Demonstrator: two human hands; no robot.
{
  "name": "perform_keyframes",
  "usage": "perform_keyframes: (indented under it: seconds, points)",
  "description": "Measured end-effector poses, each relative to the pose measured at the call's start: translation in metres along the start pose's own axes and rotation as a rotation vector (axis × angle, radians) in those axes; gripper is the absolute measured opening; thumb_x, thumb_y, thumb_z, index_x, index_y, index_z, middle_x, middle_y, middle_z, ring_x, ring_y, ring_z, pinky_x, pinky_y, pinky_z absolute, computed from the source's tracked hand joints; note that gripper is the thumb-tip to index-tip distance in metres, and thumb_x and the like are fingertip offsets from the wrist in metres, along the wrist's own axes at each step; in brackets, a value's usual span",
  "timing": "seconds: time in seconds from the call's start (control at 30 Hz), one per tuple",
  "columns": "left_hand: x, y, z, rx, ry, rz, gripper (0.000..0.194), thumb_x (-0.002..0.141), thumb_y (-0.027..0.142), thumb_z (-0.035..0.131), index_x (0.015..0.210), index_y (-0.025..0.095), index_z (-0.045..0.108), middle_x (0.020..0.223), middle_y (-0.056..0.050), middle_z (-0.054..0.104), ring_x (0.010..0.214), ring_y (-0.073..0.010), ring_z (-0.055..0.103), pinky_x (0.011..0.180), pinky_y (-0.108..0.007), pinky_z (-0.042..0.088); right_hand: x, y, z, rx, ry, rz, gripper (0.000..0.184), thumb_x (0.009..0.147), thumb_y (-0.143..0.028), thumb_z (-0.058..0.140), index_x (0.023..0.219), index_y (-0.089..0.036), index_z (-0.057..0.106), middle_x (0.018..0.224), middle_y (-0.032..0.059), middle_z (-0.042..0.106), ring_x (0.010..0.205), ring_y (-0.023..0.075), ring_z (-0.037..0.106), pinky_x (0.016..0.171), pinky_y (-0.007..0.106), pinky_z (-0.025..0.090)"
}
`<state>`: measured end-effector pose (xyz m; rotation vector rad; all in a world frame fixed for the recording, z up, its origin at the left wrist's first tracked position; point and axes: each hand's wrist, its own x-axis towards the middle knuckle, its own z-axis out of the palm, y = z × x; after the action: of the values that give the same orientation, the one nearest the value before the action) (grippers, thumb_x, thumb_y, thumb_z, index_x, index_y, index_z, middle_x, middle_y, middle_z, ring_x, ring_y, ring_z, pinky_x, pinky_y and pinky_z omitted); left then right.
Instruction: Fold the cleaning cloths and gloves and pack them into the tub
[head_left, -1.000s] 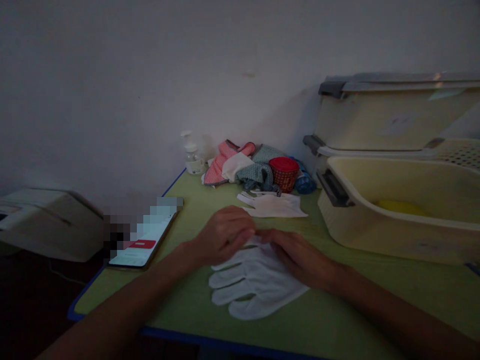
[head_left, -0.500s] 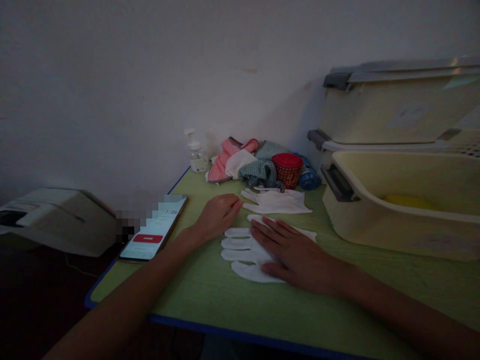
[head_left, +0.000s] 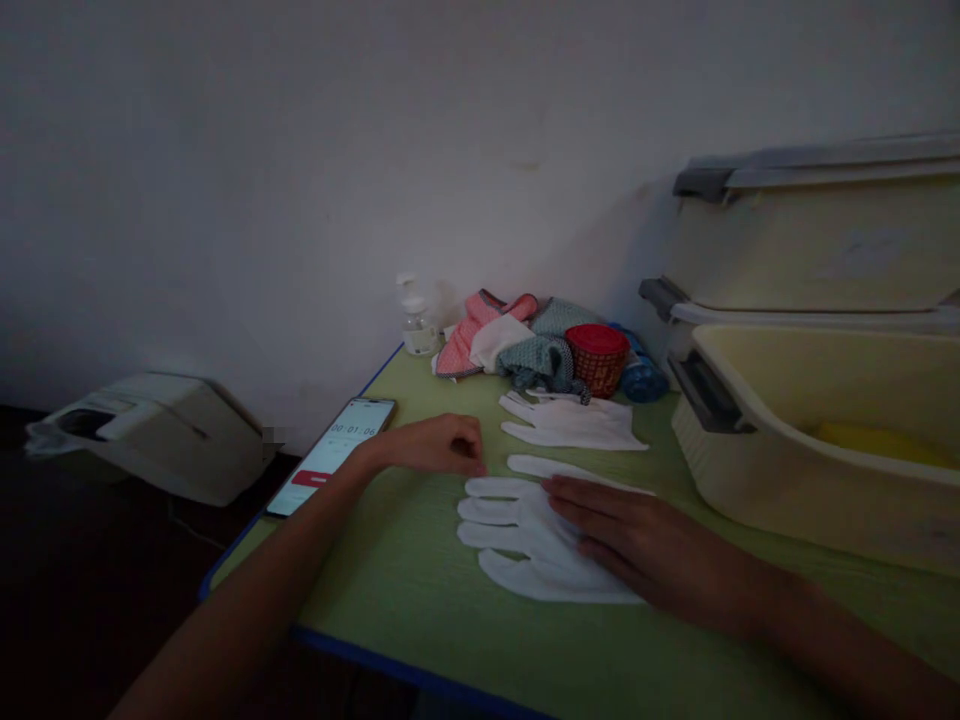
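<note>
One phone [head_left: 336, 452] reads 00:01:06; right grip [head_left: 656, 545] unclenched, flat on nearer white glove [head_left: 529, 545]; left grip [head_left: 441, 443] curled in.

I see all this from the camera on my head. It looks ahead and down, from over the near side of the counter [head_left: 390, 580]. My arms come in from the bottom, one from each side, so my left hand [head_left: 435, 443] and right hand [head_left: 660, 545] are close, near the middle and low down. The wall [head_left: 465, 150] faces me and fills the top. The view is wide: it takes in a white box [head_left: 187, 440] on the left, but the right side cuts off the open tub [head_left: 810, 520].
</note>
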<state>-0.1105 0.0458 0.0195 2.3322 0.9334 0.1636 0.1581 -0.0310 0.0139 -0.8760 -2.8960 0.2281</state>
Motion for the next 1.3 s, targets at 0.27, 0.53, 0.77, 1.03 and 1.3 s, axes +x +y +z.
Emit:
perform_keyframes:
  seconds: [0.27, 0.53, 0.77, 1.03, 1.3]
  points:
    - [-0.007, 0.014, 0.005, -0.004, -0.031, -0.011, 0.016, 0.078, 0.028, 0.06, 0.07, 0.015, 0.057, 0.078, 0.001, 0.048, 0.075, -0.0124, 0.049, 0.071, -0.023, 0.038, -0.009, 0.003, 0.014, 0.034, -0.012, 0.053, 0.055, 0.092, -0.04, 0.036, 0.141, -0.015, 0.028, 0.145, 0.0099, 0.029, 0.132, 0.0259, 0.029, 0.105, 0.045, 0.032]
    - [-0.007, 0.002, 0.003, 0.052, 0.024, -0.133, 0.02, 0.082, 0.026, 0.05, 0.065, 0.015, 0.049, 0.073, 0.001, 0.046, 0.063, -0.0109, 0.046, 0.059, -0.022, 0.035, -0.012, 0.007, 0.025, -0.015, -0.012, 0.104, 0.055, 0.093, -0.043, 0.033, 0.143, -0.024, 0.02, 0.149, 0.0113, 0.016, 0.133, 0.0303, 0.023, 0.102, 0.052, 0.033]
    - [-0.011, -0.001, -0.005, 0.23, 0.103, -0.24, 0.014, 0.079, 0.023, 0.051, 0.067, 0.015, 0.051, 0.074, -0.001, 0.049, 0.068, -0.0135, 0.048, 0.062, -0.024, 0.034, -0.012, 0.006, 0.029, -0.009, 0.016, 0.143, 0.056, 0.093, -0.044, 0.033, 0.143, -0.024, 0.019, 0.149, 0.0099, 0.018, 0.134, 0.0287, 0.022, 0.104, 0.052, 0.03]
    - [-0.009, 0.014, 0.004, 0.066, 0.077, -0.252, 0.027, 0.079, 0.041, 0.053, 0.072, 0.015, 0.051, 0.066, 0.002, 0.05, 0.058, -0.0115, 0.044, 0.052, -0.022, 0.031, -0.01, 0.001, 0.022, -0.004, 0.0, 0.176, 0.056, 0.092, -0.045, 0.033, 0.142, -0.02, 0.026, 0.148, 0.0128, 0.021, 0.133, 0.0298, 0.024, 0.104, 0.053, 0.03]
    - [-0.011, 0.018, 0.006, 0.007, -0.041, -0.243, 0.02, 0.075, 0.033, 0.058, 0.069, 0.014, 0.058, 0.065, 0.001, 0.055, 0.059, -0.0108, 0.048, 0.053, -0.021, 0.033, -0.007, 0.001, 0.02, 0.007, 0.002, 0.192, 0.056, 0.092, -0.045, 0.035, 0.141, -0.019, 0.029, 0.147, 0.0131, 0.024, 0.133, 0.0301, 0.026, 0.105, 0.052, 0.029]
